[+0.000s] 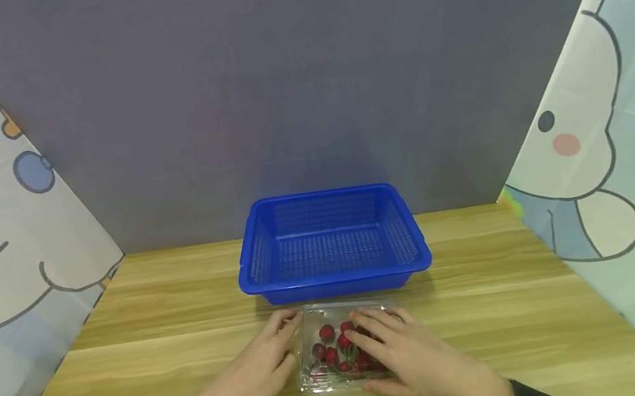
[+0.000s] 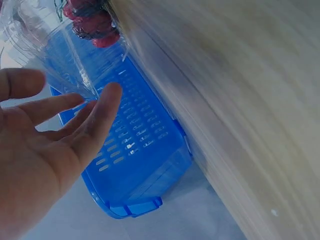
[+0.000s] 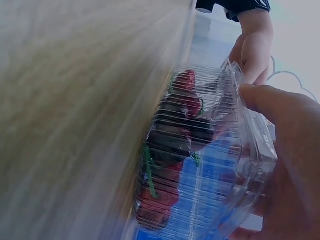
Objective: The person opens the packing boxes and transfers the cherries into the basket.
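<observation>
A clear plastic clamshell box [image 1: 321, 384] lies on the table with its lid down; small round dark-red fruits with green stems [image 1: 331, 356] show through it. My right hand [image 1: 414, 356] rests over the right part of the lid, fingers spread and nearly straight. In the right wrist view its thumb is at the lid's edge, and part of the hand [image 3: 297, 145] is behind the clear plastic. Beside the box's left edge is my left hand [image 1: 255, 374], fingers loosely bent. The left wrist view has those fingertips [image 2: 111, 92] close to a box corner; contact is unclear.
Directly behind the box stands a blue plastic basket [image 1: 338, 288] with slotted walls and nothing inside. A grey panel [image 1: 300, 90] rises at the table's back edge. Cartoon-printed sheets [image 1: 0, 241] flank the wooden table [image 1: 156, 320] on both sides.
</observation>
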The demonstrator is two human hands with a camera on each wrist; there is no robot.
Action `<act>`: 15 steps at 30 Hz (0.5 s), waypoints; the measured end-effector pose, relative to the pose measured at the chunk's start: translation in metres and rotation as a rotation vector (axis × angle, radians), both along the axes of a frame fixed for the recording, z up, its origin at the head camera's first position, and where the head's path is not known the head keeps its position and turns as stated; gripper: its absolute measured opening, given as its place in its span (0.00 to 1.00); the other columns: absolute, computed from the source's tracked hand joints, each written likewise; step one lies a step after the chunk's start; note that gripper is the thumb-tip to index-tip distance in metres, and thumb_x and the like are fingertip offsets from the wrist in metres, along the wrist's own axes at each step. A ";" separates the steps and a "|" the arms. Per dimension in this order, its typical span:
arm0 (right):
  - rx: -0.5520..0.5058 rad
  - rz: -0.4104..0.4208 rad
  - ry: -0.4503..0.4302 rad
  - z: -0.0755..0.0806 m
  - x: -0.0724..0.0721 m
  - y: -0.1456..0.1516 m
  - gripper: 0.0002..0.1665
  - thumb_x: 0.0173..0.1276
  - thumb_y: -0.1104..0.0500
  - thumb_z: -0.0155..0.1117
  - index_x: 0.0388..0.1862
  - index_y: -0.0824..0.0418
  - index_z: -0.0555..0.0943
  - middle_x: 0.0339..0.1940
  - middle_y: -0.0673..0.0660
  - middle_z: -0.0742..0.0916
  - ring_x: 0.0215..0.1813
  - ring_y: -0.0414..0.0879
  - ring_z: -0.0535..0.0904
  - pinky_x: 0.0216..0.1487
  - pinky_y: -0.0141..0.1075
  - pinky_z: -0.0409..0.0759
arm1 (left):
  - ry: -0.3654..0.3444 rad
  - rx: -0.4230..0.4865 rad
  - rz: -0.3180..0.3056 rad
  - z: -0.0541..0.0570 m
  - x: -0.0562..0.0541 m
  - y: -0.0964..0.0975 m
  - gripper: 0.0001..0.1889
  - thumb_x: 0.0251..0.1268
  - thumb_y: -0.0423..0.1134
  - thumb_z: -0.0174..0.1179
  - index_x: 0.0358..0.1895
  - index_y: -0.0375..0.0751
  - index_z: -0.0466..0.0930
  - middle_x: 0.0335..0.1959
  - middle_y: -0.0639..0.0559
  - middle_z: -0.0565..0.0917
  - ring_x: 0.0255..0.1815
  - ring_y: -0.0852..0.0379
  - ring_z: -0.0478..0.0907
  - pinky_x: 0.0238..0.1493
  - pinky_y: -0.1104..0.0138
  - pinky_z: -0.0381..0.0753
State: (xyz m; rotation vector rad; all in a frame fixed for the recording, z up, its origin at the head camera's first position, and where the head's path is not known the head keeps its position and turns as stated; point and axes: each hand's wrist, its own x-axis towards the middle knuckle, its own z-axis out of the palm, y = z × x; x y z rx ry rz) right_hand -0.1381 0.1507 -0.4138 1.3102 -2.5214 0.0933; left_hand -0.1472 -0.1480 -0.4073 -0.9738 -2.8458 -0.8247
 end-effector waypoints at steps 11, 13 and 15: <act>-0.032 -0.004 0.095 -0.008 0.001 -0.005 0.39 0.72 0.34 0.62 0.70 0.59 0.76 0.71 0.62 0.77 0.72 0.58 0.71 0.64 0.59 0.74 | -0.293 0.187 -0.074 0.000 -0.005 -0.002 0.34 0.72 0.25 0.51 0.79 0.26 0.53 0.48 0.46 0.80 0.41 0.59 0.79 0.41 0.64 0.84; -0.043 -0.012 0.094 -0.008 0.001 -0.007 0.40 0.69 0.35 0.64 0.70 0.60 0.76 0.71 0.62 0.77 0.72 0.58 0.71 0.64 0.60 0.73 | -0.373 0.233 -0.078 0.000 -0.005 -0.003 0.34 0.73 0.25 0.49 0.80 0.27 0.50 0.48 0.45 0.79 0.37 0.58 0.80 0.37 0.64 0.85; -0.053 -0.021 0.088 -0.008 0.001 -0.009 0.40 0.68 0.36 0.66 0.69 0.60 0.77 0.71 0.62 0.76 0.71 0.58 0.70 0.64 0.61 0.73 | -0.431 0.270 -0.077 0.000 -0.005 -0.003 0.34 0.75 0.25 0.47 0.81 0.29 0.48 0.48 0.44 0.78 0.34 0.56 0.81 0.34 0.63 0.86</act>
